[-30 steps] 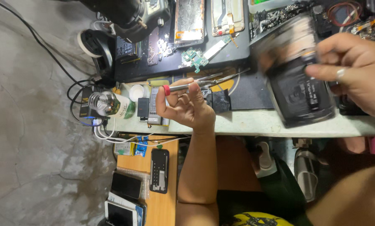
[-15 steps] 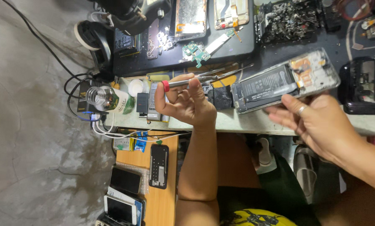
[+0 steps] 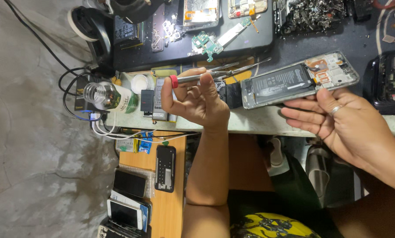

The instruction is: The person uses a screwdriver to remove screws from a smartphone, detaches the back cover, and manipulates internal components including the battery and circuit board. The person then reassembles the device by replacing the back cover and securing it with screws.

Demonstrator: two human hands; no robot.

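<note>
My left hand (image 3: 199,103) is raised over the front edge of the workbench, palm towards me. Its fingers pinch a slim metal screwdriver (image 3: 188,79) with a red cap, together with thin tweezers (image 3: 243,68) that point right. To the right, my right hand (image 3: 338,121), with a ring on one finger, holds an opened phone (image 3: 294,81) from below. The phone's back is off, showing a black battery and orange flex parts. The tool tips end just left of the phone's edge.
A clear bottle (image 3: 111,97) lies at the bench's left end among cables (image 3: 74,88). Behind it a black mat (image 3: 162,53) carries a green circuit board (image 3: 205,43) and phone parts. A heap of metal scraps (image 3: 312,13) sits far back. Several phones (image 3: 165,168) lie on a wooden shelf below.
My right hand has brought the opened phone down from close to the camera and now holds it level beside the left hand. The left hand has kept its tools and barely moved.
</note>
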